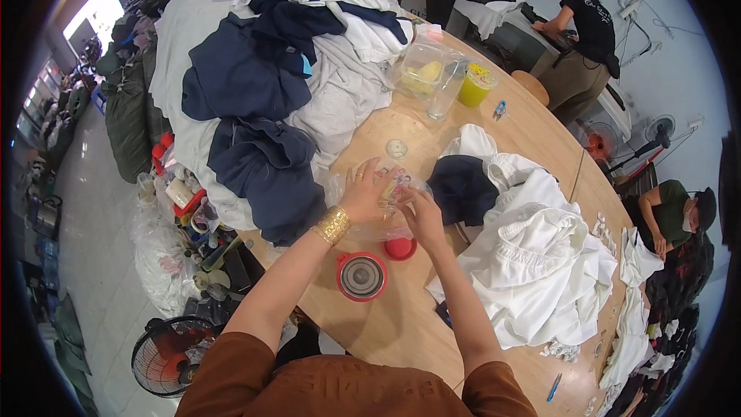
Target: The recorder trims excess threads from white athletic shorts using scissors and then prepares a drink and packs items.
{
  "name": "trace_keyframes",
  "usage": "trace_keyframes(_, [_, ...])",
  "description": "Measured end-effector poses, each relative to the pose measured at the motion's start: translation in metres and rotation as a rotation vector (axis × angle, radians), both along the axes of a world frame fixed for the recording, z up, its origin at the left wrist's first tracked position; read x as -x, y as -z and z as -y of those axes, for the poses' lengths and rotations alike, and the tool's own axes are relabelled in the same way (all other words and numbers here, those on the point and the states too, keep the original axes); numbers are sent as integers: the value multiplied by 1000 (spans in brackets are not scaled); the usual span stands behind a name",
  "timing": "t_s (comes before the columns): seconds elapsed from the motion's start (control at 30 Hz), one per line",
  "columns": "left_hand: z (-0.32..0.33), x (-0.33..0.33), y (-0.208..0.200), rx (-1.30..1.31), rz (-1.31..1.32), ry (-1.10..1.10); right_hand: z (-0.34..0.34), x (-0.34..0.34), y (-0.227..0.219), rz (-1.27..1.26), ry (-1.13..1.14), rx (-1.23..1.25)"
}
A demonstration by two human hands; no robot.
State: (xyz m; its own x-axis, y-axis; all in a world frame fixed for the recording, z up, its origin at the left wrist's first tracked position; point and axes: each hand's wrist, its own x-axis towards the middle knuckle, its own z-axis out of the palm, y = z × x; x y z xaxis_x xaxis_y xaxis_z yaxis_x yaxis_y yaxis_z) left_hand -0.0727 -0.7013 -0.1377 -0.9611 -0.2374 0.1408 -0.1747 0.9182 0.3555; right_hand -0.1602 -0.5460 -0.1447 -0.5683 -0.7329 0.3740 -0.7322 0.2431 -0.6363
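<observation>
A clear plastic bag is between a person's two hands, above the middle of a wooden worktop. The left hand, its wrist wearing a wide gold bracelet, lies over the bag with fingers partly spread; whether they grip it, I cannot tell. The right hand pinches the bag with bent fingers drawn together. Just nearer the person are a red-rimmed round container and a small red cup. Navy clothes are heaped to the left, white clothes to the right. Beyond stands a green drink. Two other people work at far right.
</observation>
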Motion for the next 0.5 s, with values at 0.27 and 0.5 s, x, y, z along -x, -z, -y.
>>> trace_keyframes(0.27, [-4,2,-3,-11,33,-27,-4,19,-16,111,-188,-18])
trace_keyframes(0.5, [-20,11,-1,37,49,-110,1,2,-10,-139,49,34])
